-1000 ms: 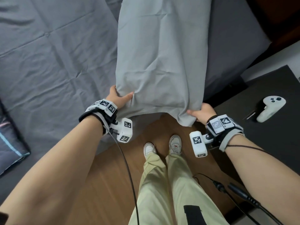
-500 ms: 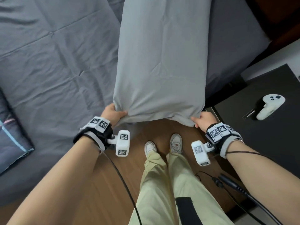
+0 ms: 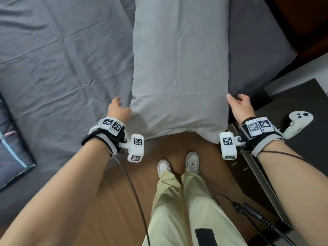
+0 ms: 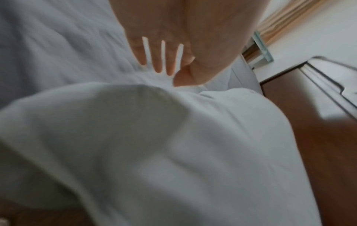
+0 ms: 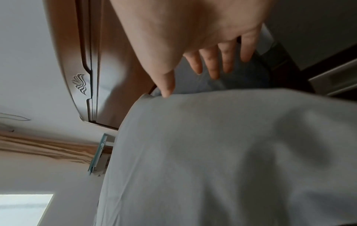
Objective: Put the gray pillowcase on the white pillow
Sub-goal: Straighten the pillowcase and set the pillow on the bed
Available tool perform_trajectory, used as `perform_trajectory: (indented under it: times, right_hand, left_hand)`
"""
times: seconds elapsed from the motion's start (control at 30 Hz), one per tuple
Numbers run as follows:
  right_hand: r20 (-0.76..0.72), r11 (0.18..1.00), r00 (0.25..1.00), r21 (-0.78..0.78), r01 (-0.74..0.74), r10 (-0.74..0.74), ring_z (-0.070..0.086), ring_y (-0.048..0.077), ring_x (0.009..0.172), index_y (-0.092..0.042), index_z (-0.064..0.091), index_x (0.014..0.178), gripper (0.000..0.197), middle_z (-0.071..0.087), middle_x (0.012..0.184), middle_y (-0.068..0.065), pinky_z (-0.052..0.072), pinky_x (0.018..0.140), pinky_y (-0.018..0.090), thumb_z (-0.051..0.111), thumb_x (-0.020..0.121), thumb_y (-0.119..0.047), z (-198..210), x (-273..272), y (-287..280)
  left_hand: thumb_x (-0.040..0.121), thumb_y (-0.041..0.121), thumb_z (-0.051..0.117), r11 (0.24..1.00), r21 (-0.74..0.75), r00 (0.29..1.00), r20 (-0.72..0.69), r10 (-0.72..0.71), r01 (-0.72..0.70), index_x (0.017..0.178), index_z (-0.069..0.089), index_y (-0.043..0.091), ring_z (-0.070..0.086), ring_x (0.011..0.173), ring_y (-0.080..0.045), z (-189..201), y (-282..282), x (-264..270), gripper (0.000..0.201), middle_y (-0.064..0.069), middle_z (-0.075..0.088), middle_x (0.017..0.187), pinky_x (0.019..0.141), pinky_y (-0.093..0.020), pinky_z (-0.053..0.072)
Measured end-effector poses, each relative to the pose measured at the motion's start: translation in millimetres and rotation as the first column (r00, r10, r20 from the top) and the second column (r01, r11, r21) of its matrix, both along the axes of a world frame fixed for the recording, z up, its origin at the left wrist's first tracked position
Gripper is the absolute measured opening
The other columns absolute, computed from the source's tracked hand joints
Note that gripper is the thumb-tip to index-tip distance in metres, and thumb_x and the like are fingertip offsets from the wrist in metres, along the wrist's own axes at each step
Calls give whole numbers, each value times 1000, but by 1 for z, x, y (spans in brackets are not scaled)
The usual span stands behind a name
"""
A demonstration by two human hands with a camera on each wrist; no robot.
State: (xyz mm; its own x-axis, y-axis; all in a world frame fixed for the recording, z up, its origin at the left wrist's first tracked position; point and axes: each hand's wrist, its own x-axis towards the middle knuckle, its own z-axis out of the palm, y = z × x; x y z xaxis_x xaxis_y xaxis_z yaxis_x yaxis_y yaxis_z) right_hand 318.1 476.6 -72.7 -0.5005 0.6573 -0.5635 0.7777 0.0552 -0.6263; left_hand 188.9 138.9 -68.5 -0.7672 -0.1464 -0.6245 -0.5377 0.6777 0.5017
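Gray pillowcase [image 3: 179, 71], filled out and no white pillow showing, lengthwise on the bed [image 3: 62, 59] with its near end overhanging — released since half a second ago, left hand [image 3: 118, 110] and right hand [image 3: 240, 106] now open-fingered beside its near corners, holding nothing — task likely near done.

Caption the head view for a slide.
Both open hands, left hand and right hand, flank the gray-cased pillow on the bed.

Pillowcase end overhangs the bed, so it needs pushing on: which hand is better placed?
Probably the left hand: its thumb side touches the near corner of the gray pillowcase. The right hand hovers open beside the other corner, barely touching.
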Motion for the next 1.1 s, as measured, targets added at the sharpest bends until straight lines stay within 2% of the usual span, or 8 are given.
perform_trajectory:
  times: [0.17,0.27,0.4,0.6,0.73,0.9,1.0,1.1]
  right_hand:
    - [-48,978,998,-207,18,-29,60,20,113,-15,39,137,104,59,129,1,46,103,41,77,52,-61,-17,-22,-16]
    - [-55,976,998,-213,-36,25,59,23,115,-13,44,132,87,61,127,5,45,105,43,82,60,-43,-25,-21,-25]
    - [-106,982,989,-148,-118,103,59,27,115,-9,48,131,62,62,125,11,43,106,44,75,77,-23,-29,-8,-36]
    - [-44,953,972,-193,-235,231,54,24,121,-9,44,135,61,58,129,8,38,109,39,72,81,-20,-32,34,-43]
    - [99,889,913,-291,-354,396,54,20,119,-12,47,135,69,58,129,2,39,101,30,78,76,-26,-23,35,-22]
    - [93,882,957,-421,-212,275,51,23,124,-7,29,145,92,51,140,9,40,97,33,81,70,-20,0,4,18]
    - [59,927,990,-361,-102,131,36,21,137,-16,22,149,94,42,147,3,27,104,40,75,75,-42,6,-19,32]
    - [-19,902,997,-426,-74,72,46,18,130,-21,36,142,96,52,140,-3,27,112,47,76,64,-57,6,-38,29]
  left_hand:
    - [59,52,62,958,281,998,47,43,-55,141,34,20,58,118,-22,2,30,-20,92,-3,57,135,106,-42,44]
    - [56,65,62,963,269,997,70,10,-29,144,25,24,56,119,-25,-1,40,-19,105,-3,53,137,105,-42,44]
    - [43,73,70,956,287,995,96,28,-54,132,36,21,61,109,-22,2,53,-14,109,1,60,123,99,-42,49]
    - [68,32,81,911,410,982,186,-38,-42,117,52,16,66,103,-23,7,51,19,59,-5,66,119,96,-43,52]
    - [67,38,81,944,328,934,347,-87,-34,99,63,24,67,99,-24,-2,35,30,40,-5,70,113,96,-43,52]
    - [43,53,87,973,216,929,338,-150,79,114,60,17,66,101,-22,4,33,7,84,0,69,111,98,-38,50]
    - [35,44,88,984,166,973,210,-93,59,126,44,19,60,109,-24,13,39,-11,104,-1,61,120,98,-40,49]
    - [55,30,80,948,312,989,150,17,-63,127,43,16,62,105,-25,24,56,-27,82,-7,60,123,85,-37,53]
